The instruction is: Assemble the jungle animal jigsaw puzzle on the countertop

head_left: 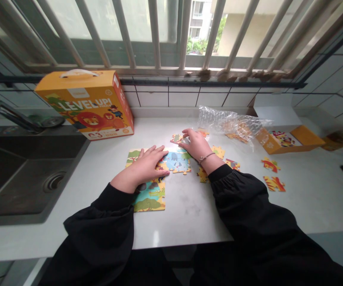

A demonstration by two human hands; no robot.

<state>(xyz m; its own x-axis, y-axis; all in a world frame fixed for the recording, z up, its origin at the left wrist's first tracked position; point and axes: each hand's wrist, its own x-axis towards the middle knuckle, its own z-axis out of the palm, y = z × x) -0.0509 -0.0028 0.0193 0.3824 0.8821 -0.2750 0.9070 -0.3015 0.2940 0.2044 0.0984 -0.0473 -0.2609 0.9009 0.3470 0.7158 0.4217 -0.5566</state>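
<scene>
My left hand [149,163] lies flat, fingers spread, on a partly joined jigsaw puzzle [150,202] with green trees and blue water. The puzzle's upper right part, a blue section [179,161], shows beyond my fingers; my palm hides the middle. Just above it, my right hand [197,146] has its thumb and fingers closed at the edge of a puzzle piece [176,138]. More loose pieces lie around and partly under my right wrist, among them a yellow piece [219,151] and another piece [203,174].
An orange puzzle box [90,107] stands at the back left beside the sink [34,174]. Clear plastic bags [233,123] with pieces lie at the back right, near an open orange box [290,141]. Two loose pieces [270,165] [274,184] rest on the right. Window bars line the back.
</scene>
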